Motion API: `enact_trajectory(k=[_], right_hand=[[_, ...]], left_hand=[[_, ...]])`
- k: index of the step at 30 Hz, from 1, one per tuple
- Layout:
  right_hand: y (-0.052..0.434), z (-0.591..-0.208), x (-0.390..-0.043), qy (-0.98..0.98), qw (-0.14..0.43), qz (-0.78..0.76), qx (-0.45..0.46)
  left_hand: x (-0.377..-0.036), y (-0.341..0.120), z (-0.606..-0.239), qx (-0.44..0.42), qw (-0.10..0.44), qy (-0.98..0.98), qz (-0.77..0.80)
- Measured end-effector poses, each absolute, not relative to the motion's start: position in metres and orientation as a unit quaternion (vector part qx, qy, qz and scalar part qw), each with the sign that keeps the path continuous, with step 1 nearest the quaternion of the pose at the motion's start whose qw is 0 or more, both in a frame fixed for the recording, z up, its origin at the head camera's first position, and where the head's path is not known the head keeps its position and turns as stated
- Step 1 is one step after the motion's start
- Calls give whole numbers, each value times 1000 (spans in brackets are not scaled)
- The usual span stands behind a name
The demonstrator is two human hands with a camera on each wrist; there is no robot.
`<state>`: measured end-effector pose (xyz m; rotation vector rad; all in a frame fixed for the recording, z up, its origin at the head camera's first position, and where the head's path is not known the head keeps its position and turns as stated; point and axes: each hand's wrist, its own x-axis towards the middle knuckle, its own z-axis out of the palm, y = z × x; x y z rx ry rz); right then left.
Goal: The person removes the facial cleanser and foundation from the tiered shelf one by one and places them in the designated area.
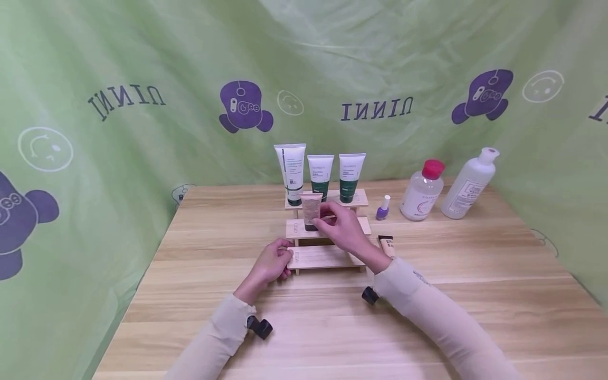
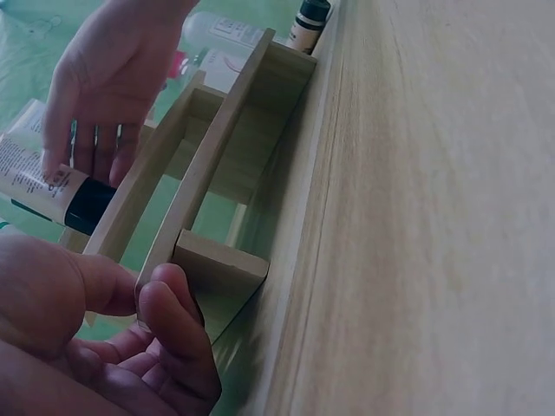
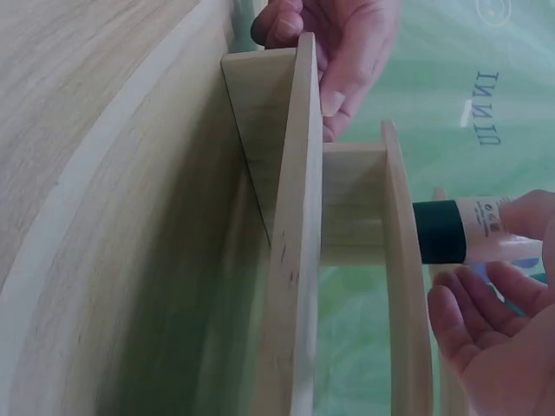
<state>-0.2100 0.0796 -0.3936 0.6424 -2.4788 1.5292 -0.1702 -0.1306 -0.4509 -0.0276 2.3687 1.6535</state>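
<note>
A three-tier wooden display rack (image 1: 328, 257) stands on the table. My left hand (image 1: 272, 262) grips the left end of its lowest tier, thumb and fingers at the board's edge in the left wrist view. With thumb and fingers, my right hand (image 1: 345, 228) pinches a small beige-pink tube (image 1: 311, 207). That tube is upright, its dark cap (image 3: 440, 232) down at the middle tier's left part. Behind it on the top tier stand a tall white tube (image 1: 292, 169) and two white-and-green tubes, one left (image 1: 320, 169) and one right (image 1: 350, 169).
Right of the rack are a purple nail polish bottle (image 1: 382, 209), a clear bottle with a red cap (image 1: 421, 195) and a white bottle (image 1: 467, 187). A beige tube with a black cap (image 1: 387, 246) lies beside the lower tier. A green printed cloth (image 1: 304, 63) hangs behind.
</note>
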Motion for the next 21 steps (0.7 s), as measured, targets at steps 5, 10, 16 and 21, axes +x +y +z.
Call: enact_trajectory(k=[5, 10, 16, 21], right_hand=[[77, -395, -212, -828, 90, 509, 217], [77, -396, -209, -822, 93, 515, 222], [74, -399, -207, -810, 104, 528, 233], [74, -398, -205, -812, 110, 523, 233]], left_hand=[[-171, -129, -450, -9, 126, 811, 572], [-170, -130, -451, -9, 125, 812, 570], [-169, -131, -450, -13, 127, 811, 571], [-169, -131, -450, -14, 129, 812, 569]])
